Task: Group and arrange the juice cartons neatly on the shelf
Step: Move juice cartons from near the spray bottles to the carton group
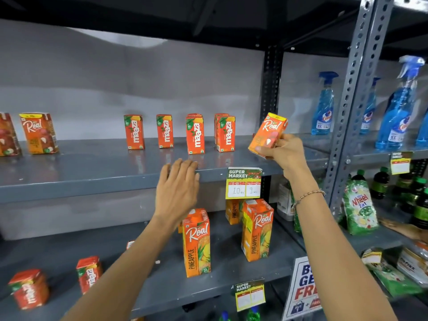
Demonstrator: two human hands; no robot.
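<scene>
My right hand (283, 150) grips a small orange Real carton (268, 133), tilted, above the right end of the grey upper shelf (92, 174). My left hand (179, 188) hovers open at that shelf's front edge, holding nothing. Several small Maaza cartons (195, 134) stand spaced along the shelf's middle, two of them with another carton behind. Two small Real cartons (38, 133) stand at its far left. On the lower shelf (162, 286) stand tall Real pineapple cartons (196, 244) and, to the left, small Maaza cartons (89, 273).
A perforated grey upright (356, 89) separates the right bay, which holds blue spray bottles (324, 107), a green Wheel detergent pack (360, 207) and dark bottles (379, 183). A Super Market price tag (244, 183) hangs from the upper shelf's edge. A promo sign (303, 288) leans at lower right.
</scene>
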